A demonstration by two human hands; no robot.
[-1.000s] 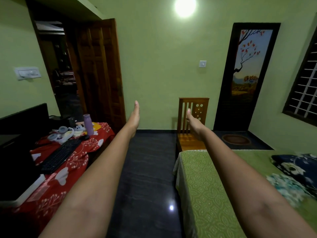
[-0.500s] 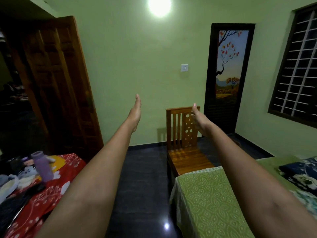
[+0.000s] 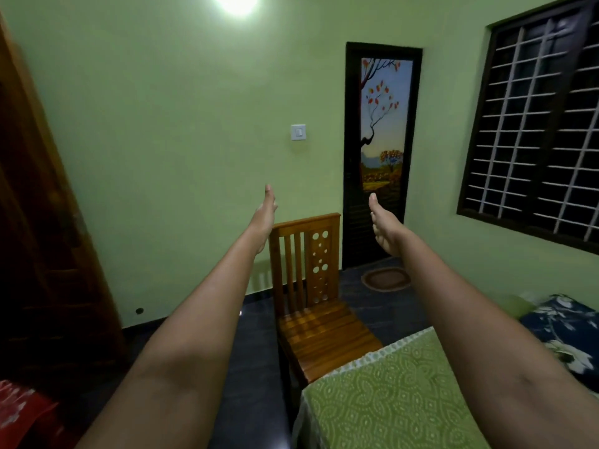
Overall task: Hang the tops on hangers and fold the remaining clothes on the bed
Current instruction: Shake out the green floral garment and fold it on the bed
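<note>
I am looking into a green-walled bedroom with a dark tiled floor. Nearest to me, at the lower right, the bed is showing a green patterned cover with a pale lace edge. A dark blue floral cloth is lying on it at the right edge; I cannot tell whether it is a garment or a pillow. At the lower left corner a red patterned cloth is just showing.

Both bare forearms are stretching forward from the near edge, well apart from each other. The left hand is reaching out with fingers straight and together, edge-on to me, holding nothing. The right hand is also extending flat with fingers straight and thumb up, holding nothing.

Beyond the foot of the bed a wooden chair is standing with its slatted seat just beside the cover. Farther right, a round mat is lying on the floor before a dark door bearing a painted tree panel. A white switch is sitting on the far wall, a barred window is filling the right wall, a brown wooden door is standing at the left, and a bright lamp is glowing at the top.
</note>
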